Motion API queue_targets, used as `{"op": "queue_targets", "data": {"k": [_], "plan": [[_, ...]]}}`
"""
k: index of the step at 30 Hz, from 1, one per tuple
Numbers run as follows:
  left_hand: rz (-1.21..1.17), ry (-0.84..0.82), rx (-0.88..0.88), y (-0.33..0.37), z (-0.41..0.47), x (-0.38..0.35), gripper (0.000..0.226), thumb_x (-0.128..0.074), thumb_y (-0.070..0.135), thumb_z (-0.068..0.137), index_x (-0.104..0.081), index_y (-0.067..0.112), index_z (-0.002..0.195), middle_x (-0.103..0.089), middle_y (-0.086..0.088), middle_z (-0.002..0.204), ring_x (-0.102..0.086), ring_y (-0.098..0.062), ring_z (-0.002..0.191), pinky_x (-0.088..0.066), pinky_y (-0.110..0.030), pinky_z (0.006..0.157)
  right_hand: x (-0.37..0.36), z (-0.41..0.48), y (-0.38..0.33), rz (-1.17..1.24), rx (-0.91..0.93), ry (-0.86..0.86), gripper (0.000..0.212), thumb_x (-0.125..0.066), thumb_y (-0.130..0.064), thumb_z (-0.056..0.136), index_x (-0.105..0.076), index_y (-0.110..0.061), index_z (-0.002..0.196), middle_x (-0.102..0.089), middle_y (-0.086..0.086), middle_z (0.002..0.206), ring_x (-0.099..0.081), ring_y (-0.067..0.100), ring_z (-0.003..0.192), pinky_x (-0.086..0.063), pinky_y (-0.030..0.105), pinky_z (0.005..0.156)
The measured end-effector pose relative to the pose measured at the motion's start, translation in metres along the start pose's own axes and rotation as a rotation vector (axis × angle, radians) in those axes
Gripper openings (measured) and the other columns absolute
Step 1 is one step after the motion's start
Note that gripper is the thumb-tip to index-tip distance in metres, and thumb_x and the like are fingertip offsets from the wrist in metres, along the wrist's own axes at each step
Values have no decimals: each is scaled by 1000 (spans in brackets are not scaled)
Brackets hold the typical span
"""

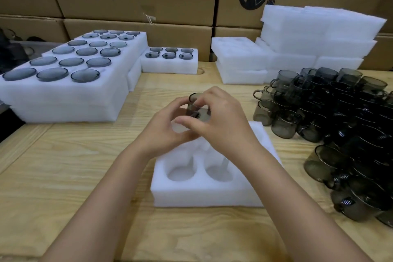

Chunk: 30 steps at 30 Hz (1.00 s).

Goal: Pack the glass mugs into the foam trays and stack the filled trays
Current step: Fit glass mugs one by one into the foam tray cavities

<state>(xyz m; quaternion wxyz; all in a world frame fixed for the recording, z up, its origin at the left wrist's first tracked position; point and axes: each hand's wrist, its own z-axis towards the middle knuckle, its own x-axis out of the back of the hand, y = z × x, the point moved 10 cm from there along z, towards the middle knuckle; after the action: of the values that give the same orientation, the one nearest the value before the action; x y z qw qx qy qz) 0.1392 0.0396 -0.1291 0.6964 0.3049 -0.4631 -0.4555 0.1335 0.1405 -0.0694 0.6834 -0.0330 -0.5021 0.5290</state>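
Foam tray (208, 195) nearest — left hand (168, 134) and right hand (221, 121) grip one mug (196, 109), seemingly tilted, over its far pockets.

I count four filled trays (63, 95) on the left and far middle, with six packed mugs (85, 75) showing in each, twenty-four in all. I hold one mug (196, 106) in my left hand (163, 132) and right hand (221, 121), above one empty tray (208, 195) with two open holes (180, 173) showing at its near end. The loose mugs (350, 125) heaped on the right and the spare trays (319, 27) piled far right overlap too much to count.
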Motion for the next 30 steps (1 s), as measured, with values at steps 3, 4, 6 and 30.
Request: {"op": "queue_targets", "data": {"k": [3, 4, 6, 30], "plan": [[-25, 43, 4, -2, -1, 5, 50, -75, 41, 64, -58, 38, 111, -65, 20, 106, -63, -3, 100, -45, -14, 83, 10, 2, 3, 29, -2, 70, 31, -72, -36, 78, -65, -13, 97, -48, -6, 102, -44, 16, 105, -26, 3, 84], [-18, 41, 12, -2, -1, 4, 50, -75, 42, 64, -58, 36, 110, -65, 22, 108, -62, -1, 102, -45, -13, 84, 12, 3, 7, 32, -20, 63, 35, -69, -38, 80, -62, -16, 107, -46, -7, 109, -42, 14, 110, -25, 3, 85], [2, 25, 43, -6, -1, 0, 53, -77, 44, 63, -58, 39, 113, -66, 22, 108, -62, 0, 105, -44, -11, 84, 6, 6, 21, 10, -78, -61, 46, -64, -43, 83, -54, -24, 124, -47, -9, 118, -41, 7, 108, -29, 7, 83], [75, -95, 176, -27, -2, -6, 29, -76, 44, 63, -74, 41, 92, -66, 20, 117, -52, 2, 119, -36, -30, 107, 50, -6, 101, -272, -286, -468, 34, -71, -43, 78, -59, -34, 109, -49, -18, 85, -49, -1, 70, -39, 19, 61]]}}
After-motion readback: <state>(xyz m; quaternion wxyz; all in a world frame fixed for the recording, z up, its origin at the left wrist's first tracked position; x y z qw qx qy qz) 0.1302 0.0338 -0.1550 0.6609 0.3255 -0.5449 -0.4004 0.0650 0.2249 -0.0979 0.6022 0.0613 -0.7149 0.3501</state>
